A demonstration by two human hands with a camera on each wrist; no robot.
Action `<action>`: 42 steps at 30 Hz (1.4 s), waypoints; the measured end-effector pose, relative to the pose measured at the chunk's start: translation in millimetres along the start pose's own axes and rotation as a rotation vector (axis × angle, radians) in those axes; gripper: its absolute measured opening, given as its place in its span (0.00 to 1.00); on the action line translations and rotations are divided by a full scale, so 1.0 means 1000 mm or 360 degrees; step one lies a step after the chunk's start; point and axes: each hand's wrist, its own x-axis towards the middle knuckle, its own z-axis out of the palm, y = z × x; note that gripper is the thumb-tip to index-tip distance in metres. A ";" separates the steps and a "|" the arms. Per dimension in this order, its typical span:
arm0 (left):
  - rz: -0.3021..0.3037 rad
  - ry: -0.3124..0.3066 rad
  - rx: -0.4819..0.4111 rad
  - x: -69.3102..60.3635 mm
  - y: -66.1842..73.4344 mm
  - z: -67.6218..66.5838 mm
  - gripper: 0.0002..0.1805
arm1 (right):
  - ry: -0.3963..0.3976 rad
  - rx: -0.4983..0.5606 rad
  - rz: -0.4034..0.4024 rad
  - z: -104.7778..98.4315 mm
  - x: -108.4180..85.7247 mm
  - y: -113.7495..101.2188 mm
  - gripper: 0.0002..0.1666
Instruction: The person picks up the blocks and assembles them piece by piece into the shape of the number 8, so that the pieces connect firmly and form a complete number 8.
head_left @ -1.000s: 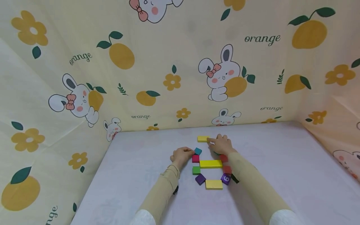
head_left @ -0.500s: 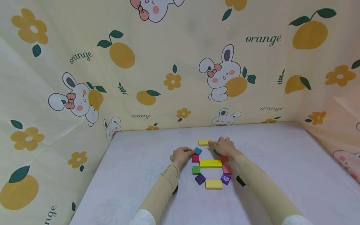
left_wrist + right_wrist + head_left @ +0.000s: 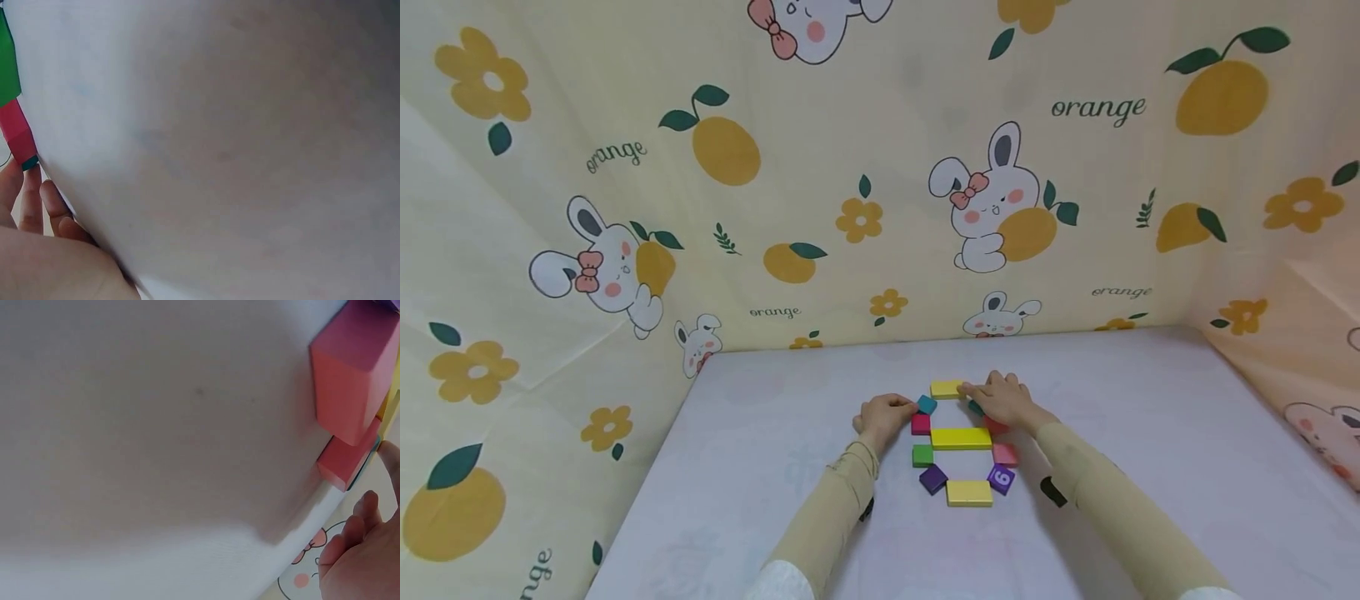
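My left hand (image 3: 883, 417) pinches a small blue block (image 3: 927, 405) at the left of the block outline; in the left wrist view its fingers (image 3: 31, 206) are against the block's teal edge. My right hand (image 3: 1006, 400) holds the right end of a pale yellow block (image 3: 946, 389) at the far side, the finger contact partly hidden. A teal block (image 3: 975, 407) lies partly under that hand. Between the hands lies a long bright yellow block (image 3: 961, 438). A crimson block (image 3: 921, 425) sits just below the blue one, and a red block (image 3: 996, 425) is partly covered by the right hand.
Nearer me lie a green block (image 3: 922, 456), a pink block (image 3: 1005, 454), a dark purple block (image 3: 933, 479), a purple block marked 6 (image 3: 1002, 478) and a pale yellow block (image 3: 969, 493). A patterned curtain (image 3: 820, 183) rises behind the white table (image 3: 760, 467).
My right hand has drawn the far pale yellow block towards me and slightly right, closer to the blue and teal blocks. My left hand stays at the blue block.
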 end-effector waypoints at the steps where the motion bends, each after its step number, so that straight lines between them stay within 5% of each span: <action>1: -0.0003 0.0001 0.0000 0.000 0.000 0.000 0.11 | 0.0007 -0.0002 -0.0011 0.000 -0.001 0.000 0.40; 25: 0.0018 0.0025 -0.0002 0.004 0.001 0.006 0.10 | 0.0075 0.0082 -0.0005 0.003 -0.009 0.006 0.36; 33: 0.0018 -0.0047 -0.0110 0.008 -0.001 -0.002 0.15 | 0.0315 0.0060 -0.0211 0.001 -0.008 0.007 0.30; 37: 0.0175 -0.0045 0.0037 0.006 0.001 -0.011 0.16 | 0.0457 0.0053 -0.0329 -0.010 -0.015 0.006 0.31; 42: 0.0551 0.0027 0.0438 0.000 0.008 -0.023 0.20 | 0.0539 -0.0034 -0.0375 -0.030 -0.029 0.008 0.36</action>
